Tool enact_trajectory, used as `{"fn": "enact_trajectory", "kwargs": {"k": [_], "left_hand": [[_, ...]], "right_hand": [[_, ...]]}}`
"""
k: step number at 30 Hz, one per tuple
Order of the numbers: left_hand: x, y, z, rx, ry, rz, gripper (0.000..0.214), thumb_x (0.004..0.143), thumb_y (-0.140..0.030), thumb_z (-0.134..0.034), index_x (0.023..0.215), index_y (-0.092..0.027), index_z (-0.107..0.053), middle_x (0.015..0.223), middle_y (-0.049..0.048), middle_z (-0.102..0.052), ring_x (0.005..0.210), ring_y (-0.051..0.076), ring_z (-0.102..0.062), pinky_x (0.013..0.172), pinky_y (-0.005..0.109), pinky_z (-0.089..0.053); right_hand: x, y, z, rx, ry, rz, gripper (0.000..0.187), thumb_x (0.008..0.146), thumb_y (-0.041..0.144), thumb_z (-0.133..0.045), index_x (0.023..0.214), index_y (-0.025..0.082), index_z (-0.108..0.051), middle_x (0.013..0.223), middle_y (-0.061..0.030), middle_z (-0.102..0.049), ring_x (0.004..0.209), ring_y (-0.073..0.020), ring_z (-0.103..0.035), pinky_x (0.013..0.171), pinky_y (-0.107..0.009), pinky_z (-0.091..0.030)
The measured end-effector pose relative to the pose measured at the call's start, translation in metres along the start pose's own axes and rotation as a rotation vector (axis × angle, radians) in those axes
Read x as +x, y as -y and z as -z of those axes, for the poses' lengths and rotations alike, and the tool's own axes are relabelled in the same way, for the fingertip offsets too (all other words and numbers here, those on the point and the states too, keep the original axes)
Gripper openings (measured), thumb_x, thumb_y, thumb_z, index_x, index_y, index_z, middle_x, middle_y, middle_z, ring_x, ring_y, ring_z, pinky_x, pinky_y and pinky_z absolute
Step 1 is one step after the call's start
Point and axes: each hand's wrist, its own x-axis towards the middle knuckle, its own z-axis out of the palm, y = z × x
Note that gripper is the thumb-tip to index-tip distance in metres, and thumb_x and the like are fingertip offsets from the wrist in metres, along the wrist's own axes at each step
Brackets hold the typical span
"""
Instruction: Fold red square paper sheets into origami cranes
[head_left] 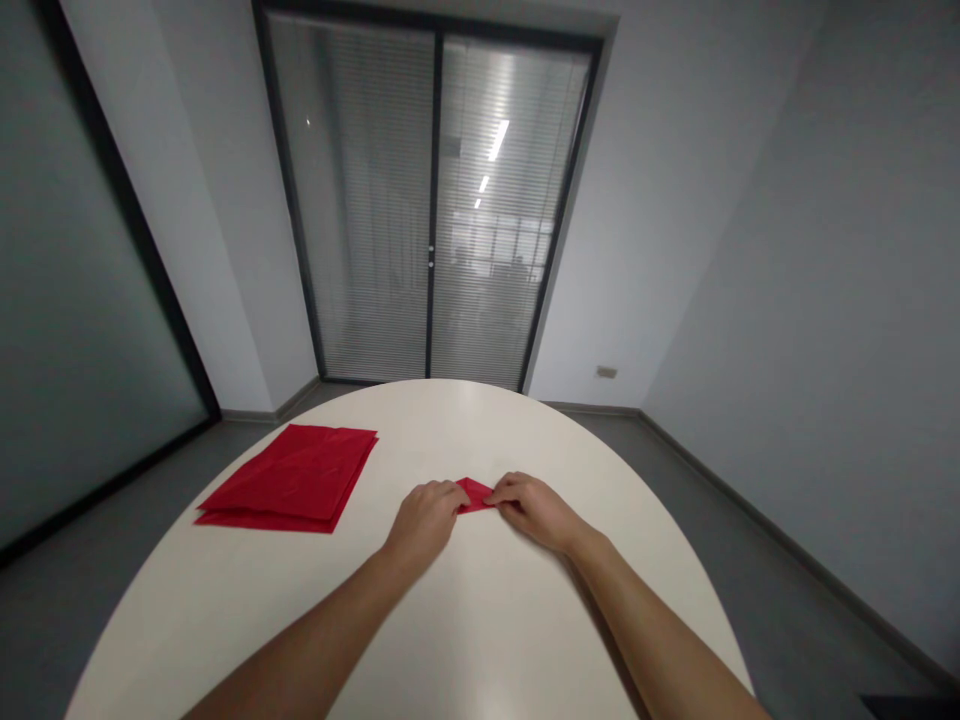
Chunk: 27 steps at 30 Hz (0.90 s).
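One round white worktop carries everything | red sheet stack lies flat at its left side, well apart from the hands | left hand grip pinched on the left end of the small folded red piece | right hand grip pinched on its right end | piece rests mid-worktop between the fingertips

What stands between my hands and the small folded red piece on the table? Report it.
Nothing visible. The left hand and right hand are both on the folded red piece, fingers closed on its two ends, on the white table. The stack of red sheets lies apart, off to the left.
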Motion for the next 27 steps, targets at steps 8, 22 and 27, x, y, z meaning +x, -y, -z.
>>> {"fn": "enact_trajectory", "kwargs": {"k": [8,22,27], "left_hand": [[-0.005,-0.004,0.003,0.029,-0.029,-0.067,0.031,0.081,-0.005,-0.054,0.094,-0.020,-0.077,0.111,0.0076,-0.075,0.103,0.026,-0.067,0.095,0.044,-0.049],[-0.007,-0.006,0.009,0.044,-0.040,-0.043,0.025,0.081,-0.009,-0.052,0.089,-0.018,-0.074,0.105,0.0102,-0.075,0.100,0.026,-0.069,0.095,0.042,-0.049],[-0.006,-0.006,0.008,0.031,-0.033,-0.026,0.023,0.082,-0.011,-0.052,0.093,-0.019,-0.071,0.105,0.0098,-0.074,0.104,0.025,-0.067,0.098,0.040,-0.048]], "right_hand": [[-0.004,-0.008,0.012,-0.098,0.075,-0.032,0.041,0.075,0.002,-0.052,0.094,0.025,-0.080,0.098,-0.0037,-0.074,0.091,-0.0186,-0.066,0.083,-0.028,-0.049],[-0.010,-0.008,0.033,-0.313,0.025,-0.117,0.034,0.081,0.012,-0.052,0.102,0.023,-0.078,0.101,-0.0065,-0.075,0.095,-0.0222,-0.067,0.085,-0.030,-0.049],[-0.005,0.010,0.029,-0.299,-0.032,-0.036,0.047,0.085,0.018,-0.053,0.130,0.023,-0.065,0.121,-0.0089,-0.069,0.108,-0.0237,-0.063,0.094,-0.034,-0.049]]}}
